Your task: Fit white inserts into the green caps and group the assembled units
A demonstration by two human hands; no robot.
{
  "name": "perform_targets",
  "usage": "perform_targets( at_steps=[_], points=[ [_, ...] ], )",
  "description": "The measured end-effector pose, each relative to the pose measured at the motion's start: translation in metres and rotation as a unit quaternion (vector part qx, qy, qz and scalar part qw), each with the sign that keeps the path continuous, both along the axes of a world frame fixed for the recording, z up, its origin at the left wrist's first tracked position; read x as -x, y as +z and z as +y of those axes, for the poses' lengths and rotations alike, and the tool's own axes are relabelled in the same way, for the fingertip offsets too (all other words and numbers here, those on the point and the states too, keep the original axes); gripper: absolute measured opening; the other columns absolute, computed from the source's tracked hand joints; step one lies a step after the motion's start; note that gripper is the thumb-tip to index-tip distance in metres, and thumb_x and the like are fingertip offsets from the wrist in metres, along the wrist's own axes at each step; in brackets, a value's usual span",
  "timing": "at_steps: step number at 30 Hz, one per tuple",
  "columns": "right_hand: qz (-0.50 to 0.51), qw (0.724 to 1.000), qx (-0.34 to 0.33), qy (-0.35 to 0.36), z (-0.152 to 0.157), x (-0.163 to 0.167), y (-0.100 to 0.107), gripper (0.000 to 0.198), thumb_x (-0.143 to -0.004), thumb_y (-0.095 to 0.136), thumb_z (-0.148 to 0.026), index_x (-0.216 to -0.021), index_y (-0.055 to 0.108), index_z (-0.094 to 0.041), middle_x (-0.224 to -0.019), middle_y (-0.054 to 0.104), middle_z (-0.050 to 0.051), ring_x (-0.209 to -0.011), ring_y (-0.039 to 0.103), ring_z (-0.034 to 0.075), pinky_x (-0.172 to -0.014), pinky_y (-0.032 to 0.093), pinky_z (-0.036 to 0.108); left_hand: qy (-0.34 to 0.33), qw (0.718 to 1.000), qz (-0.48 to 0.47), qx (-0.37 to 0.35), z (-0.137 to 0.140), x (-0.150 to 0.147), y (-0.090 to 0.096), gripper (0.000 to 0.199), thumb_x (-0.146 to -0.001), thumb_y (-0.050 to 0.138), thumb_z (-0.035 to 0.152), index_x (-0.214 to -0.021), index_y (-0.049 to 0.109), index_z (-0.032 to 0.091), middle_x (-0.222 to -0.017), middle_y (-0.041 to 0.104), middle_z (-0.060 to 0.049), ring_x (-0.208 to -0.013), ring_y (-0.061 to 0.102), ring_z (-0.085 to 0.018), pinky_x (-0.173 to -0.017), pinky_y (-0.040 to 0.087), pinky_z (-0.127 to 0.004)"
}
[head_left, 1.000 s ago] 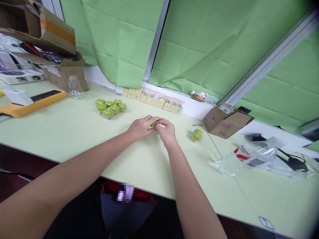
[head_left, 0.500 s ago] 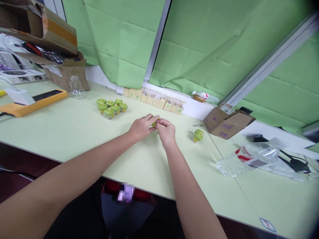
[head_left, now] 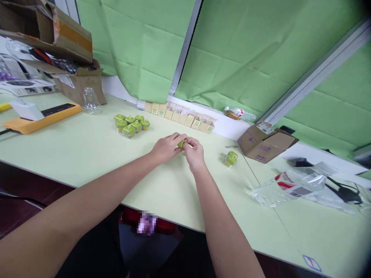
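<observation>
Above the middle of the table, my left hand (head_left: 166, 148) is closed around a small green-lidded container (head_left: 181, 144), most of it hidden by fingers. The fingertips of my right hand (head_left: 194, 155) pinch at its right side, touching my left fingers. To the left stands a cluster of several small clear containers (head_left: 129, 130) with green lids and pale loop handles. Right of my hands sits a smaller group of the same green-lidded containers (head_left: 231, 158).
Small cardboard boxes (head_left: 182, 117) line the back wall. An orange power strip (head_left: 43, 119) and a clear glass jar (head_left: 91, 102) are at left. At right are an opened carton (head_left: 265, 143) and a large plastic bottle (head_left: 285, 185) lying on its side.
Both hands keep their hold on the green-lidded container, with only slight finger movement. The whole view has shifted a little; the things on the table have stayed in place.
</observation>
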State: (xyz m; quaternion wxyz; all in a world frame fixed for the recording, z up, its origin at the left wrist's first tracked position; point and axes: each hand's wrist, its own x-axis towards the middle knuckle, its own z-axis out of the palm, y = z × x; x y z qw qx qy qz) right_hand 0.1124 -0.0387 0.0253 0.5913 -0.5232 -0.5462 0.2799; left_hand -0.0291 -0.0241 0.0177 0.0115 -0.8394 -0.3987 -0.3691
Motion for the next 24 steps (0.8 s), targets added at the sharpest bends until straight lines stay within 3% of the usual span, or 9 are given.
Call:
perform_targets(
  at_steps=[5, 9, 12, 16, 19, 24],
  points=[
    [0.119, 0.993, 0.002, -0.026, -0.002, -0.013, 0.017, 0.024, -0.067, 0.066, -0.039, -0.081, 0.064, -0.019, -0.101, 0.067, 0.005, -0.097, 0.06, 0.02, -0.08, 0.051, 0.031, 0.039, 0.998, -0.056, 0.013, 0.01, 0.013, -0.001, 0.042, -0.091, 0.058, 0.046, -0.126, 0.051, 0.024, -0.11, 0.064, -0.005, -0.083, 0.063, -0.018, -0.068, 0.045, -0.028],
    [0.183, 0.98, 0.016, -0.071, 0.002, -0.019, 0.017, 0.019, -0.07, 0.061, -0.034, -0.081, 0.057, -0.019, -0.102, 0.068, 0.007, -0.086, 0.066, 0.017, -0.071, 0.053, 0.029, 0.049, 0.993, -0.106, 0.032, 0.012, 0.018, 0.001, 0.046, -0.09, 0.059, 0.048, -0.128, 0.05, 0.023, -0.11, 0.065, -0.005, -0.08, 0.062, -0.017, -0.071, 0.046, -0.028],
    [0.134, 0.986, 0.02, -0.098, 0.005, -0.018, 0.007, 0.018, -0.073, 0.056, -0.032, -0.087, 0.055, -0.02, -0.095, 0.07, 0.007, -0.077, 0.067, 0.016, -0.068, 0.054, 0.029, 0.025, 0.992, -0.113, 0.04, 0.011, 0.017, 0.002, 0.046, -0.089, 0.061, 0.047, -0.127, 0.051, 0.023, -0.112, 0.064, -0.006, -0.083, 0.062, -0.017, -0.075, 0.047, -0.029],
    [0.0, 0.992, -0.032, -0.122, 0.004, -0.018, -0.001, 0.03, -0.079, 0.048, -0.032, -0.103, 0.063, -0.021, -0.09, 0.071, 0.003, -0.077, 0.065, 0.017, -0.074, 0.053, 0.032, 0.002, 0.992, -0.115, 0.052, 0.011, 0.016, 0.001, 0.046, -0.087, 0.063, 0.046, -0.126, 0.053, 0.023, -0.113, 0.064, -0.006, -0.082, 0.062, -0.016, -0.077, 0.048, -0.03],
    [-0.051, 0.992, -0.033, -0.11, 0.001, -0.015, -0.001, 0.031, -0.081, 0.051, -0.038, -0.097, 0.07, -0.019, -0.092, 0.071, 0.005, -0.079, 0.064, 0.018, -0.078, 0.051, 0.032, -0.004, 0.991, -0.118, 0.06, 0.013, 0.016, -0.001, 0.047, -0.085, 0.064, 0.046, -0.125, 0.053, 0.023, -0.111, 0.065, -0.006, -0.083, 0.062, -0.017, -0.077, 0.048, -0.03],
    [-0.077, 0.993, -0.034, -0.077, -0.003, -0.006, -0.002, 0.034, -0.077, 0.064, -0.046, -0.096, 0.069, -0.019, -0.089, 0.07, 0.005, -0.072, 0.061, 0.017, -0.065, 0.05, 0.028, -0.02, 0.992, -0.11, 0.064, 0.015, 0.015, -0.005, 0.044, -0.084, 0.065, 0.042, -0.123, 0.054, 0.024, -0.105, 0.066, -0.005, -0.083, 0.063, -0.017, -0.075, 0.049, -0.03]
  ],
)
